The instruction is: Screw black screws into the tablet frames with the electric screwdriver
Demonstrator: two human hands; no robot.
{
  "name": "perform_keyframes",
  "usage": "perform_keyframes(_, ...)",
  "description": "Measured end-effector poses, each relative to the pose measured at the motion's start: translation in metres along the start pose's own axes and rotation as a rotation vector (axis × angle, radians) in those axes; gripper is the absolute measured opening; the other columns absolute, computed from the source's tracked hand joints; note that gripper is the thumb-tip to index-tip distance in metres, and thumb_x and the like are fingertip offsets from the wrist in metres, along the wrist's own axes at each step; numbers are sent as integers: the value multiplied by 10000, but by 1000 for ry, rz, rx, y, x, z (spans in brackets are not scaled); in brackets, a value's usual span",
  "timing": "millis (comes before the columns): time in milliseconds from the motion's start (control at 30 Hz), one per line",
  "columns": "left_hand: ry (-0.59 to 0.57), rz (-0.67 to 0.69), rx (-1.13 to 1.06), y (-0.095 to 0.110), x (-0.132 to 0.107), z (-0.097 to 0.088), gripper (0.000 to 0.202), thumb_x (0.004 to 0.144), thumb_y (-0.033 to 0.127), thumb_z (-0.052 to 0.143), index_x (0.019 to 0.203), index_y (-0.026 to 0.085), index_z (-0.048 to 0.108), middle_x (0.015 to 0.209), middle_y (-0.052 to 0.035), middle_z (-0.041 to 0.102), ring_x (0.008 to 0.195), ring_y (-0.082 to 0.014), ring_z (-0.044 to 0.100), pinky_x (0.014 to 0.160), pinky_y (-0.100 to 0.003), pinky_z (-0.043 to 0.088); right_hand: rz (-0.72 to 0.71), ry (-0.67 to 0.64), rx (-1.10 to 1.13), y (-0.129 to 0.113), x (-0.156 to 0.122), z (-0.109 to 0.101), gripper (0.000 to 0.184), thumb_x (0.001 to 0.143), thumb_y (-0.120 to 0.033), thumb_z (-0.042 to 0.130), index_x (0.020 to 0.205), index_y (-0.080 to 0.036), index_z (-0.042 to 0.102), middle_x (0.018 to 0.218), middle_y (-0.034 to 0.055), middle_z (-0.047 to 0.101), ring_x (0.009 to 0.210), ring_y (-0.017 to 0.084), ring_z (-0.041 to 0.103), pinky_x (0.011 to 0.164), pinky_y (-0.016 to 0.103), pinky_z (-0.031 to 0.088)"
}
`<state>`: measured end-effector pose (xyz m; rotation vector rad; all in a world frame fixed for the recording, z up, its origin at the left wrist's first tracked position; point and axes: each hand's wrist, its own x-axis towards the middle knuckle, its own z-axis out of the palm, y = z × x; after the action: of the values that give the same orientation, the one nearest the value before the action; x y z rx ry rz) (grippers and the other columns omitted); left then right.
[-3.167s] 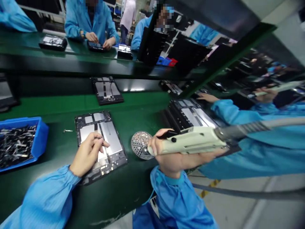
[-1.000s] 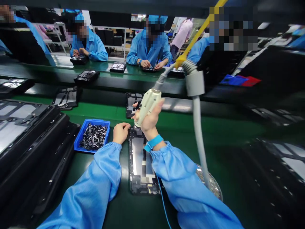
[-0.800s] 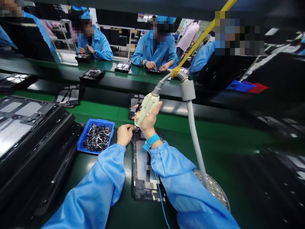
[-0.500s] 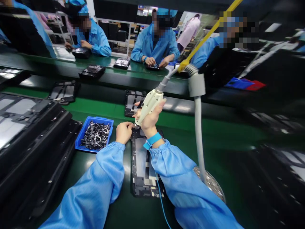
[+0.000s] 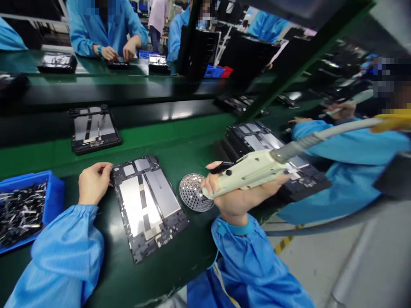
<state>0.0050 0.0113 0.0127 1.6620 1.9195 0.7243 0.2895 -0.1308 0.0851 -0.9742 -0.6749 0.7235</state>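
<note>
While the person's right hand (image 5: pixel 239 199) was wrapped tightly around a cream-coloured plastic electric screwdriver (image 5: pixel 253 173), the tool lay nearly level with its tip over a round perforated metal dish of screws (image 5: pixel 192 194). A grey hose (image 5: pixel 321 136) ran from the tool's back end off to the right. The left hand (image 5: pixel 93 182) rested on the green conveyor surface (image 5: pixel 180 154), its fingers curled and their tips touching the far left corner of a dark rectangular tablet frame with silver metal panels (image 5: pixel 147 207). Whether those fingers pinched anything could not be told. That frame lay flat and slightly askew between the two hands, just left of the dish. A blue plastic bin of small dark metal parts (image 5: pixel 54 192) stood near the left sleeve. A second dark frame (image 5: pixel 93 128) lay farther off on the belt, well apart. Beyond the screwdriver sat a stack of similar frames (image 5: pixel 257 139), and a co-worker's blue sleeve (image 5: pixel 337 145) stretched towards it from the right.
</note>
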Motion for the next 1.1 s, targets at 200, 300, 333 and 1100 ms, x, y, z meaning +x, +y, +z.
perform_keyframes(200,19,-114,-173,9,-9,0,264,813,317,646,974,161,786,552,40,633,491,-158,607,595,-240,471,-67,-2,67,11,-6,-12,793,779,-999,378,812,-250,638,485,-21,523,314,163,472,336,321,443)
perform_keyframes(300,53,-121,-185,6,-5,2,279,781,331,660,961,167,796,540,45,628,485,-148,594,563,-227,465,-10,-15,17,6,-10,-12,809,756,-1013,377,852,-256,645,504,4,559,326,165,472,330,323,419)
perform_keyframes(333,58,-120,-181,4,-3,3,284,774,334,660,960,171,800,537,46,628,484,-144,592,559,-223,464,-1,-14,-3,4,-11,-12,808,749,-1018,378,841,-259,641,500,10,563,326,168,471,328,329,421)
perform_keyframes(1100,59,-48,-260,-2,-4,6,223,847,314,642,899,125,746,581,84,652,471,-53,570,479,-132,451,-17,62,-5,12,-12,-16,791,749,-997,463,915,-244,638,617,8,674,298,129,445,278,264,369)
